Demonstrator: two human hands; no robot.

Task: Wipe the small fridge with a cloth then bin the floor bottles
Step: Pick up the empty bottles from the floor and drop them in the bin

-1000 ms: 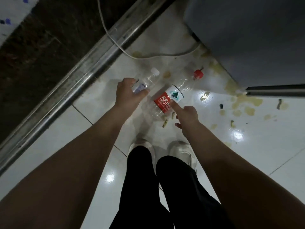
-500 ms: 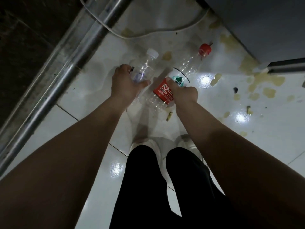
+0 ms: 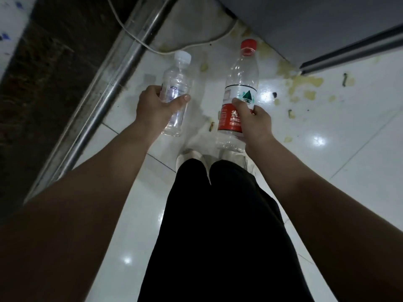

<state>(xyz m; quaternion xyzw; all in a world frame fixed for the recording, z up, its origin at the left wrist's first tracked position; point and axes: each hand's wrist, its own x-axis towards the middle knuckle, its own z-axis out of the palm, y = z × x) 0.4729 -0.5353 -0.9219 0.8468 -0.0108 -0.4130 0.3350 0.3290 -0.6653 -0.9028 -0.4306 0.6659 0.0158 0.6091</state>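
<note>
1. Left hand [image 3: 152,105]: my fingers and thumb are wrapped round the lower body of the small clear bottle [image 3: 177,82]. This grip is the same as one second ago. The white cap [image 3: 183,56] points away from me, toward the metal rail [image 3: 113,88] and the white cable [image 3: 196,43].

2. Right hand [image 3: 256,118]: it is now closed round the red-label bottle [image 3: 241,75], with the thumb across the label. One second ago only my index finger touched that label. Half a second ago the hand had just closed on it.

3. Bottle position: both bottles lay tilted on the tiled floor [image 3: 349,153] in the earlier frames, their bases close together. Now both are raised off the floor and held roughly parallel, well apart from each other. The red cap [image 3: 248,45] points toward the grey fridge [image 3: 305,29]. In this view the base of the red-label bottle overlaps my right shoe [image 3: 237,158].

4. Surroundings: the yellow stains [image 3: 305,82] lie on the floor beside the fridge corner, as before. My black trousers [image 3: 218,214] fill the lower centre of the view.
</note>
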